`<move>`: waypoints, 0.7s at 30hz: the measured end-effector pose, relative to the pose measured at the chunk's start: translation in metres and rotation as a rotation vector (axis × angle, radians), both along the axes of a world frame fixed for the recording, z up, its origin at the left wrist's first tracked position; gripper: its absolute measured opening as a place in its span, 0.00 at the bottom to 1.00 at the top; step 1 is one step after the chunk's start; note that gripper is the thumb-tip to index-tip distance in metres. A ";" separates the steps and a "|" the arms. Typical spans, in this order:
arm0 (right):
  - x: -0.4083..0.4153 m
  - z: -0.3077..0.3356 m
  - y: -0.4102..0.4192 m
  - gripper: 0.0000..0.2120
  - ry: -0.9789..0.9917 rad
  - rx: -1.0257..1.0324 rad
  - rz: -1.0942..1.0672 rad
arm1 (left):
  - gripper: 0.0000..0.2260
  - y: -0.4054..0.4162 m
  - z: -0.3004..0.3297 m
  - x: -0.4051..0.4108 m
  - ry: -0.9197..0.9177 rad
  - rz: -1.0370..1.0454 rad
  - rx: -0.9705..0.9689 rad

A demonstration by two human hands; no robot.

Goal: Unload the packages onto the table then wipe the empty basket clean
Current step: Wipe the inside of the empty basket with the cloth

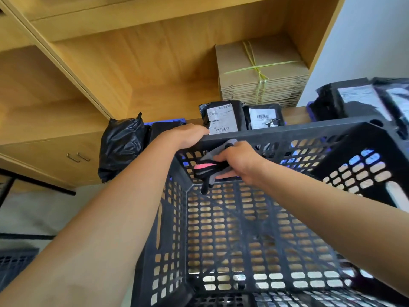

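A black perforated plastic basket (294,129) fills the lower right of the head view, with nothing lying inside it. My left hand (183,135) grips the basket's far rim at its left corner. My right hand (239,160) holds a grey, black and pink cloth (210,167) pressed against the inside of the far wall, just below the rim. Two black packages with white labels (222,117) (263,117) lie on the wooden table (294,115) behind the basket. More black packages (352,98) are stacked at the right.
A tied bundle of flat cardboard (261,72) stands on the table against the wooden shelving. A crumpled black bag (120,147) sits at the left beside a cabinet with two handles (77,156). Another black crate (15,264) shows at the lower left.
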State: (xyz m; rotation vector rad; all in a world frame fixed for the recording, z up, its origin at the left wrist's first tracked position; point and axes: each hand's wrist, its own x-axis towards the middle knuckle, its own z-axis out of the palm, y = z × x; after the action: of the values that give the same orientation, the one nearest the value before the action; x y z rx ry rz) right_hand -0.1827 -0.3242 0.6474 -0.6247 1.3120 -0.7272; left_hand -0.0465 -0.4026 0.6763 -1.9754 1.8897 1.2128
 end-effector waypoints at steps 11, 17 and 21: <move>0.052 -0.027 -0.007 0.06 0.168 -0.258 0.201 | 0.17 0.001 0.010 0.000 0.150 0.104 0.058; 0.012 -0.097 0.035 0.04 0.104 0.110 0.219 | 0.23 0.003 0.007 0.002 -0.007 0.044 0.036; -0.023 -0.139 0.043 0.06 -0.085 0.429 -0.152 | 0.15 0.001 0.009 -0.011 -0.105 -0.037 -0.041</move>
State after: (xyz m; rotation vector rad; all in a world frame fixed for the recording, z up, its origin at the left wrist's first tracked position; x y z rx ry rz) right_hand -0.2061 -0.2809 0.5086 -0.1492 1.3915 -0.5621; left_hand -0.0579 -0.4013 0.6848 -1.9737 1.9051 1.0484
